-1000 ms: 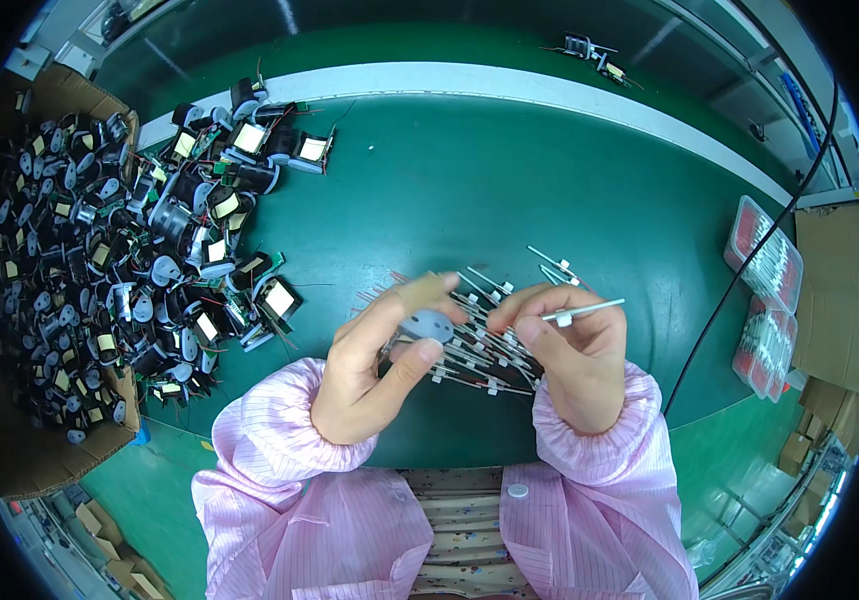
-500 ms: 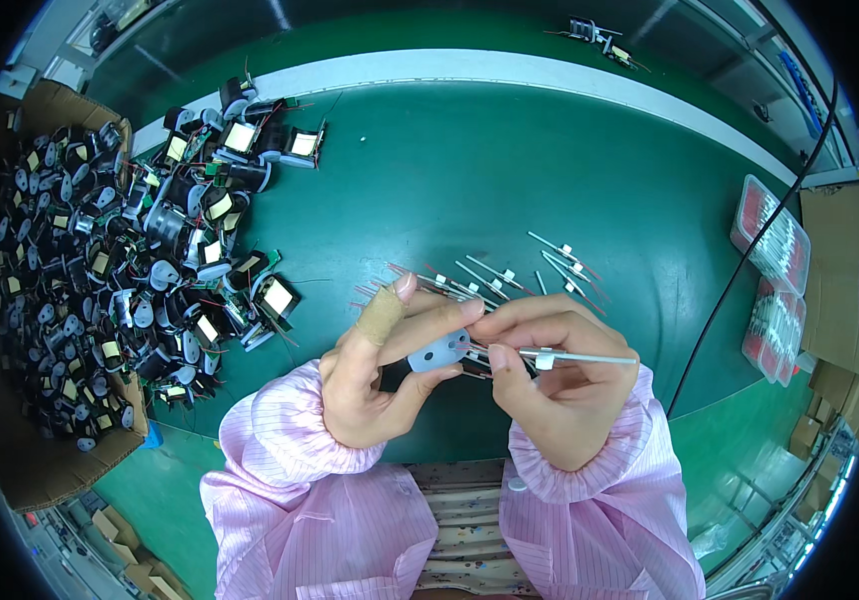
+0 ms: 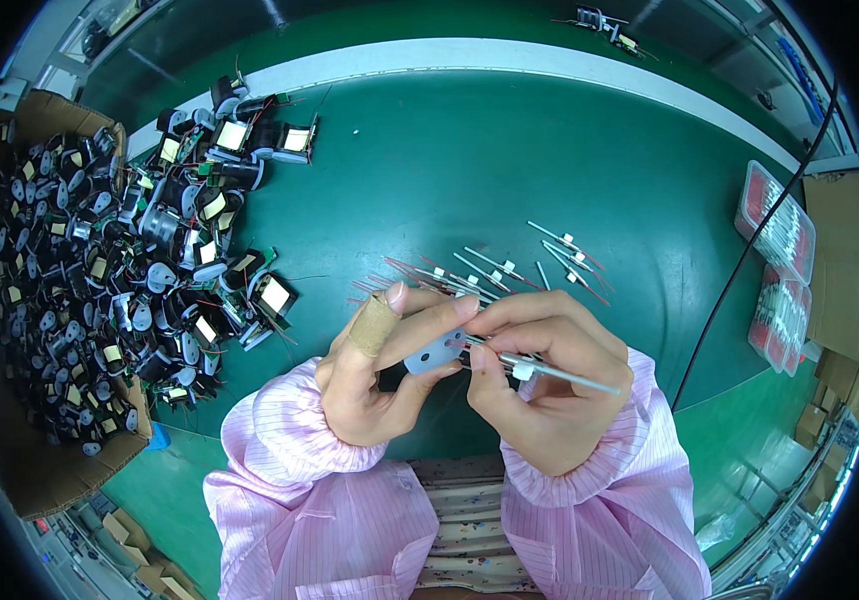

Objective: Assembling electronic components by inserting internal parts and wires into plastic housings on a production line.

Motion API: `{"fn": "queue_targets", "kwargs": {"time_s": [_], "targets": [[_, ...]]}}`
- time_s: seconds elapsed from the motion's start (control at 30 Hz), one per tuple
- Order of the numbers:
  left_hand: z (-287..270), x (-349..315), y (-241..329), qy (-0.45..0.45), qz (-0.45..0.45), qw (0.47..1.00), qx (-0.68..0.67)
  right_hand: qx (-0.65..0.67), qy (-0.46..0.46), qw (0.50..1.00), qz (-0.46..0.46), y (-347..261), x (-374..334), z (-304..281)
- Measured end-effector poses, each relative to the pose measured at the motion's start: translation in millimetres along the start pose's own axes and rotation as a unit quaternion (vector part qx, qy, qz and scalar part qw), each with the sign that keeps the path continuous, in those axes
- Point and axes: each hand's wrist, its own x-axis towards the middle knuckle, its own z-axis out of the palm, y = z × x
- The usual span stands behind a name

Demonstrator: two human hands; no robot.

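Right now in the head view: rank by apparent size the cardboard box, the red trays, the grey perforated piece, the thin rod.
1. cardboard box, largest by far.
2. red trays, near the rim, so the bending makes their size unsure.
3. thin rod in the right hand.
4. grey perforated piece in the left hand: shorter but wider, so nearly alike.

Both arms wear pale pink, finely striped sleeves with gathered elastic cuffs (crinkled at the wrists). The bare left hand (image 3: 380, 375) has a tan bandage strip (image 3: 374, 324) wrapped around its forefinger; the bare right hand (image 3: 540, 385) is uncovered.
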Motion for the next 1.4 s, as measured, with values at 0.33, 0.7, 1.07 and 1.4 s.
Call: {"fn": "queue_targets", "kwargs": {"time_s": [0.33, 0.7, 1.07, 1.4], "targets": [[-3.4, 2.0, -0.4, -0.022, 0.003, 1.0, 0.0, 0.007, -0.015, 1.0, -0.005, -1.9, 2.7, -2.0], [-4.0, 1.9, -3.3, -0.035, 0.016, 0.999, -0.006, -0.056, -0.008, 0.997, -0.053, -5.1, 3.2, -0.8], [-4.6, 5.0, -5.6, -0.042, 0.041, 0.998, 0.001, -0.08, -0.038, 0.994, -0.07, -8.7, 5.9, -5.8], [-5.3, 3.6, -4.1, -0.04, 0.027, 0.999, -0.002, -0.115, -0.035, 0.987, -0.103, -7.8, 3.8, -3.9]]}}
